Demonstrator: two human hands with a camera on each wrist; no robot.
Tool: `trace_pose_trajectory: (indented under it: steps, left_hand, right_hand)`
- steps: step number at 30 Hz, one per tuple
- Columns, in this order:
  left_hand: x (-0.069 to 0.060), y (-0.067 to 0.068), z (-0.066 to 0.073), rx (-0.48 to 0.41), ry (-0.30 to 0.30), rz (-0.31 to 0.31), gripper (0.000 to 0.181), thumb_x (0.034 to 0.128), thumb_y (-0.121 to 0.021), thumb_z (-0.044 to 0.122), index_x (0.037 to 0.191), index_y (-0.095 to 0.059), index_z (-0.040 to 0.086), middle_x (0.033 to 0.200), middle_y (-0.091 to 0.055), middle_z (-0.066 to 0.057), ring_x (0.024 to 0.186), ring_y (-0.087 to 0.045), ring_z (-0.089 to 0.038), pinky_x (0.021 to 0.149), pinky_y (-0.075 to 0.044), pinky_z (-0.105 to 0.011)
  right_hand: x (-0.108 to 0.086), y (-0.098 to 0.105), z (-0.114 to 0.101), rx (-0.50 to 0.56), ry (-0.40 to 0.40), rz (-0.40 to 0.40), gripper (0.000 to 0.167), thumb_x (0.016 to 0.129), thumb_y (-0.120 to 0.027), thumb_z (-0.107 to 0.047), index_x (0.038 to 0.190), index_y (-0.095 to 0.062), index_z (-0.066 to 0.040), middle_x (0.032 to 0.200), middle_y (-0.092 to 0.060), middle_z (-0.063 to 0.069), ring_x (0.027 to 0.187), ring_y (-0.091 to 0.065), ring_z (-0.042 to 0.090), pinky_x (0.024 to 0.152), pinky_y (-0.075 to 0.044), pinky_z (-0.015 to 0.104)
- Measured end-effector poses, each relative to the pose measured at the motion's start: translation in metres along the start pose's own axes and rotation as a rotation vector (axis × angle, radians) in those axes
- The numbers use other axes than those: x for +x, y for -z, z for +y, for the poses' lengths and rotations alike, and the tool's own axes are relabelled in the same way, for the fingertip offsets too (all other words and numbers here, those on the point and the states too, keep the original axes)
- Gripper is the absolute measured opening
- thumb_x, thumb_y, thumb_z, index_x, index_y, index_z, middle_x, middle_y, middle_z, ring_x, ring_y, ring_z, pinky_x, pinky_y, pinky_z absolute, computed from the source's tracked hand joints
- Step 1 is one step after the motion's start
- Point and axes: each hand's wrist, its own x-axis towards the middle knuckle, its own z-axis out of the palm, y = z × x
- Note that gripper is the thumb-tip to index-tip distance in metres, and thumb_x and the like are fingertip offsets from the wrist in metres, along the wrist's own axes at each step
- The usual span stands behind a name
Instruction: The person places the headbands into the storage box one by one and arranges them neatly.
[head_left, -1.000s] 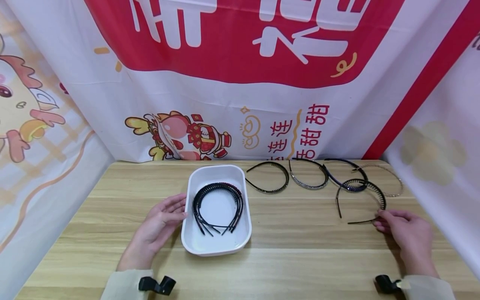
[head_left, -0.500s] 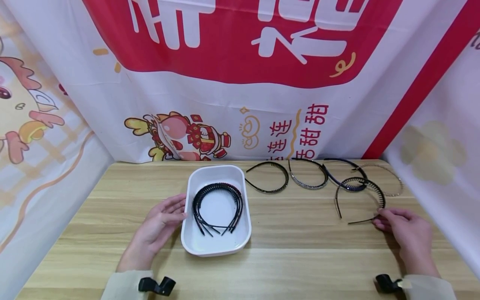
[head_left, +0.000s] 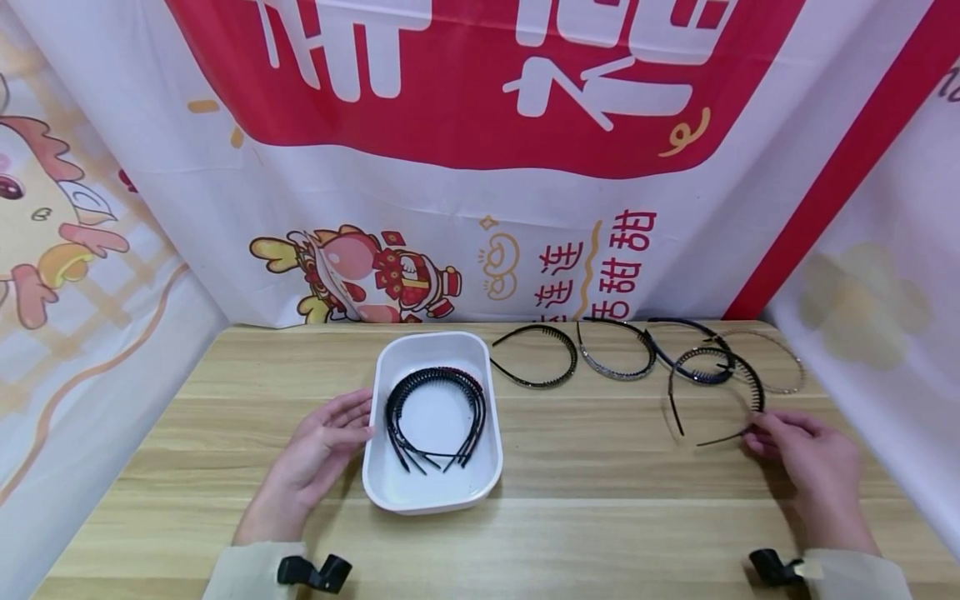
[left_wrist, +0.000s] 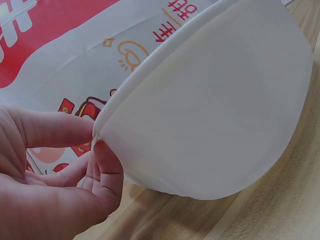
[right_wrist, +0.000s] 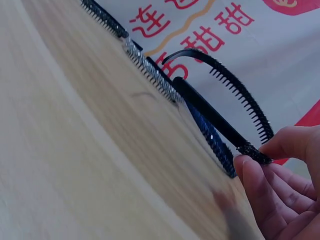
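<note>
Edging slightly up & L vs. a moment ago: black headband (right_wrist: 215, 116), pinched narrow by R hand (head_left: 813, 454) at table's R side; prob. means it's lifting off the others. In head view it overlaps navy headband (head_left: 703, 378); contact unclear. L hand (head_left: 322, 450) & white tray (head_left: 435, 490) look unmoved, thumb & fingers on tray's rim, dark headbands (head_left: 395, 408) inside. Cloth wall (head_left: 900, 358) limits room R; bare tabletop (head_left: 600, 467) btw tray & R hand gives space.

Right hand (head_left: 806, 454) pinching headband (head_left: 759, 390), left hand (head_left: 327, 442) holding tub (head_left: 427, 490)
</note>
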Motion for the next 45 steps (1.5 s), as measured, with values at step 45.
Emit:
trace_pose_trajectory:
  steps: [45]
  left_hand:
    - [0.001, 0.0, -0.002, -0.005, -0.011, 0.0, 0.076, 0.0939, -0.062, -0.012, 0.163, -0.031, -0.003, 0.131, -0.06, 0.001, 0.121, -0.059, -0.013, 0.105, -0.056, -0.021]
  right_hand:
    - [-0.037, -0.089, -0.015, -0.29, 0.19, -0.345, 0.019, 0.101, -0.073, -0.009, 0.12, -0.077, -0.011, 0.093, -0.079, -0.014, 0.083, -0.075, 0.003, 0.081, -0.065, 0.022]
